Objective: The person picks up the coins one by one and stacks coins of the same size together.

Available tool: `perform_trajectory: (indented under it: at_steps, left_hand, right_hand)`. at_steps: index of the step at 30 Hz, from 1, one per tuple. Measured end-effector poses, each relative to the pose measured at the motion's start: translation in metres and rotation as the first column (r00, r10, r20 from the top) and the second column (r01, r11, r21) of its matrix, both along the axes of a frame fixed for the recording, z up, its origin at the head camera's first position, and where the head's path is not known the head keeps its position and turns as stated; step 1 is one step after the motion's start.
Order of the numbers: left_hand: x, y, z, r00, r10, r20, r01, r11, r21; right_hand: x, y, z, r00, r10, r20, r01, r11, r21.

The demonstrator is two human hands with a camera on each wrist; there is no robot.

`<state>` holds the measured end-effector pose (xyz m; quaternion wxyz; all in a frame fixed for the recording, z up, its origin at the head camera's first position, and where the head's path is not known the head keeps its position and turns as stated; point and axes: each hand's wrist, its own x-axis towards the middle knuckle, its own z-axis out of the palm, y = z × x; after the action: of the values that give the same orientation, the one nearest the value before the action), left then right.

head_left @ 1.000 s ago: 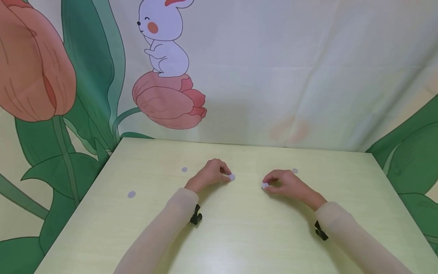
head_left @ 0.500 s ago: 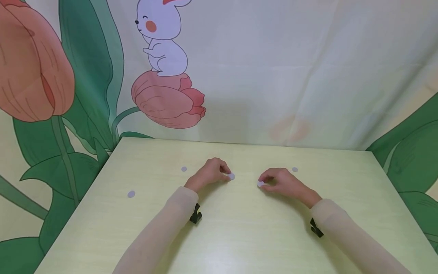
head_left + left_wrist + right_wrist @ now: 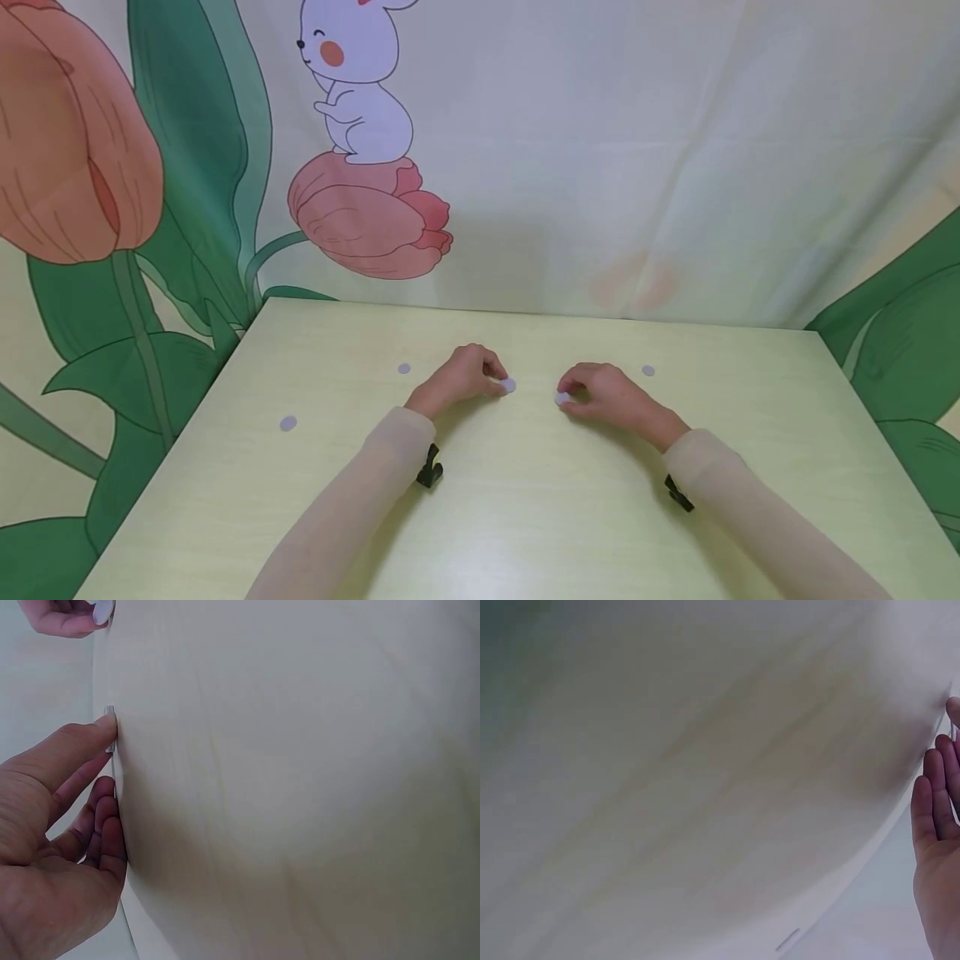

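Near the middle of the table, my left hand point(image 3: 467, 375) pinches a small pale round disc point(image 3: 509, 386) between thumb and finger. In the left wrist view that disc point(image 3: 110, 729) shows edge-on at the fingertips. A short gap to the right, my right hand point(image 3: 611, 398) pinches a second pale disc point(image 3: 562, 399), low over the tabletop. The two discs are apart. At the right edge of the right wrist view only part of the right hand point(image 3: 939, 817) shows, its disc mostly out of sight.
On the pale wooden table point(image 3: 480, 517) lie more flat discs: one at the left point(image 3: 288, 423), one behind the left hand point(image 3: 404, 368), and one behind the right hand point(image 3: 648, 371). A printed cloth point(image 3: 540, 167) with flowers and a rabbit hangs behind the far edge.
My right hand has moved left with its disc, closer to the left hand. The left hand has stayed in place with its disc.
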<state>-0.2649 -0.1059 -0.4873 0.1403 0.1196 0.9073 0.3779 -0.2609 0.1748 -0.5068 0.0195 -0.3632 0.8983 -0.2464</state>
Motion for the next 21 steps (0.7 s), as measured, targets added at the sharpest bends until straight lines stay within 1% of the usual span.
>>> perform_trajectory:
  at_steps: [7,16,21]
  left_hand:
    - [0.001,0.000,0.001,1.000,-0.001,-0.004,0.001,1.000,-0.001]
    - [0.000,-0.001,-0.001,1.000,0.006,-0.006,-0.006,1.000,0.011]
    - [0.000,-0.001,-0.002,1.000,0.009,0.002,-0.009,1.000,0.022]
  right_hand:
    - [0.001,-0.005,0.004,0.999,0.026,-0.041,-0.025,0.999,0.024]
    - [-0.006,-0.011,0.003,0.991,0.079,-0.107,-0.073,0.995,0.062]
    - [-0.011,-0.018,0.001,0.992,0.091,-0.091,-0.084,0.993,0.080]
